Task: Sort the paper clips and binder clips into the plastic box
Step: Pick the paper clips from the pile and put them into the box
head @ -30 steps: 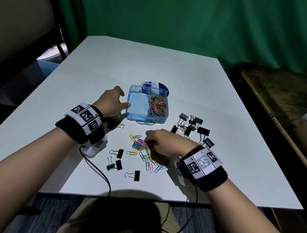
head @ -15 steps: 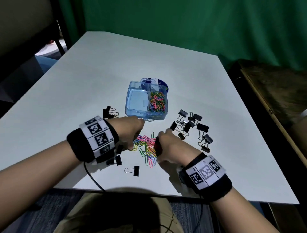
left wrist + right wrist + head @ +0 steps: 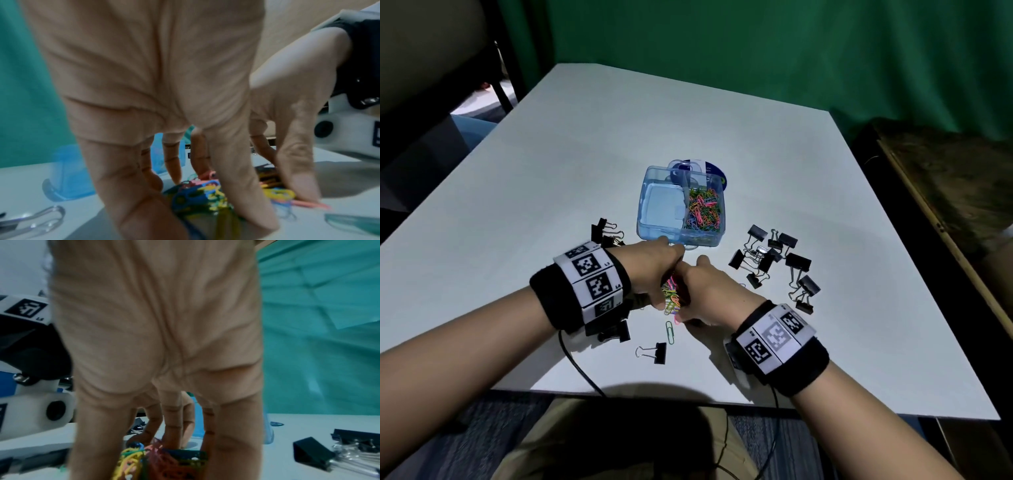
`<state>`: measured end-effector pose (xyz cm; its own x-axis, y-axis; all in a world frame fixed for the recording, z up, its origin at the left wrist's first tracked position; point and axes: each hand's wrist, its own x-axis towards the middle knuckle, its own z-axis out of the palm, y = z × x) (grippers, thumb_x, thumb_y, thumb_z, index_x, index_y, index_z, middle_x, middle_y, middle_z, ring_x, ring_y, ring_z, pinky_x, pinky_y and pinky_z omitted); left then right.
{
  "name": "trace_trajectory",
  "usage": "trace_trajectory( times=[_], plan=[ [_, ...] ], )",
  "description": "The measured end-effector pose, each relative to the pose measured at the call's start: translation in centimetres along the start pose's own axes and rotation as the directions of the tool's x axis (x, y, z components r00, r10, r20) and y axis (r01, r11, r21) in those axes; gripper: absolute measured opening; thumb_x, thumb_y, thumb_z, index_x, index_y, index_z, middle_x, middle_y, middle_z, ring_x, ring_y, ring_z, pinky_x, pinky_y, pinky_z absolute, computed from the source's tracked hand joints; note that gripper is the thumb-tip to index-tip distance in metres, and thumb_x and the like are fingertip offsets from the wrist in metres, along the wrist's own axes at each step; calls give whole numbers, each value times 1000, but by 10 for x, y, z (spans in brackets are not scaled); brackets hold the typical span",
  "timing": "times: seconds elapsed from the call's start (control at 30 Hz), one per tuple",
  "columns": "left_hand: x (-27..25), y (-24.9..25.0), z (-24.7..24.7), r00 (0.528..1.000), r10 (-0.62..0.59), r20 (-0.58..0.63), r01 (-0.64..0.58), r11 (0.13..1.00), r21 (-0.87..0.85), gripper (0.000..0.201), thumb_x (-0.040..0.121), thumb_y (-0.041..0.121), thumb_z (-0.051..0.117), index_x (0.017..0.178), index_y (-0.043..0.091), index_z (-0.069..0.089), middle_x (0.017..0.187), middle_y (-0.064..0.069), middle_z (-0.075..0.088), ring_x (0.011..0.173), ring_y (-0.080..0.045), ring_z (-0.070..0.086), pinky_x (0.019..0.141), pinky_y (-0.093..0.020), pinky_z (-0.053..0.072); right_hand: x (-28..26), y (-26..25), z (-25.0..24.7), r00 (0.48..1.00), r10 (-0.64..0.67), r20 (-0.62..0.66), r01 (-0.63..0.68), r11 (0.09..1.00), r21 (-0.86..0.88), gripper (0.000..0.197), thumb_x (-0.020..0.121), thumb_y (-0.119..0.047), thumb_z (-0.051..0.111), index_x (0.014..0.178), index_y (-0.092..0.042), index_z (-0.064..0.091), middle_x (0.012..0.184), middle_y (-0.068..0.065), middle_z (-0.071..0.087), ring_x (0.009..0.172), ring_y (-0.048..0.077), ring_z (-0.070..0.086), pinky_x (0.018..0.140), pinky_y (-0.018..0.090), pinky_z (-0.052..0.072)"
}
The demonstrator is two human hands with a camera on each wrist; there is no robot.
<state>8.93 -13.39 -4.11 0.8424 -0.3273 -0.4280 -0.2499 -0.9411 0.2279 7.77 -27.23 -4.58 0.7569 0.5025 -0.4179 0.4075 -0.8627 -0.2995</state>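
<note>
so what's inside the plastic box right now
The box has colored paper clips filling its right compartment; the left compartment looks empty. The left hand covers a bit of its near edge.

**Dim room, bright tabletop, soft wrist views**

The head view is dim and bluish; the white table [image 3: 722,144] glows brightest near its middle, and the surroundings fall dark. Its straight edges bow from wide-angle distortion. A dark shadow pools at the near edge. Both wrist views are soft: the palms are blurred, and the paper clips [image 3: 205,193] smear.
</note>
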Motion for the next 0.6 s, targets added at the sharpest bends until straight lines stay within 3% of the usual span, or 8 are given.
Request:
trace_trajectory(
  times=[0.17,0.27,0.37,0.43,0.5,0.6],
  plan=[
    [5,-1,-2,997,47,-54,-46,999,11,38,71,19,77,103,11,57,102,-9,60,92,-24,54,74,-31,42,5,-1,-6,994,-60,-92,58,998,-20,25,82,-5,59,107,-7,63,106,20,63,99,36,59,70,31,39],
    [6,-2,-3,997,44,-62,-43,999,28,26,74,18,73,95,12,59,88,-6,57,90,-26,57,74,-34,46,4,6,-16,994,-5,-113,8,1000,30,12,80,-5,64,92,-3,64,92,18,64,87,31,58,60,28,35],
    [8,-4,-3,997,47,-66,-45,998,35,18,75,18,71,84,17,56,82,-1,51,85,-24,55,69,-31,44,3,19,-24,991,83,-106,-64,983,170,17,77,-8,72,83,3,60,88,19,65,77,28,55,59,29,40],
    [8,-5,-4,996,48,-79,-46,999,20,20,75,17,71,79,19,52,78,0,49,81,-23,53,66,-30,42,1,26,-31,988,122,-99,-82,938,338,19,76,-6,74,80,6,60,86,26,67,73,33,65,65,42,55],
    [8,-5,-5,994,49,-102,-49,999,-1,22,74,18,74,76,18,52,69,4,46,78,-21,51,63,-29,41,-1,32,-42,981,151,-122,-73,868,491,17,78,-2,72,71,1,57,73,23,65,67,37,70,66,54,59],
    [8,-5,-9,990,52,-130,-54,998,-17,26,74,21,77,69,17,51,64,8,43,73,-20,49,61,-26,36,3,37,-64,956,188,-224,-15,796,605,14,80,0,71,74,-2,59,68,16,63,59,35,71,60,45,60]
  ],
)
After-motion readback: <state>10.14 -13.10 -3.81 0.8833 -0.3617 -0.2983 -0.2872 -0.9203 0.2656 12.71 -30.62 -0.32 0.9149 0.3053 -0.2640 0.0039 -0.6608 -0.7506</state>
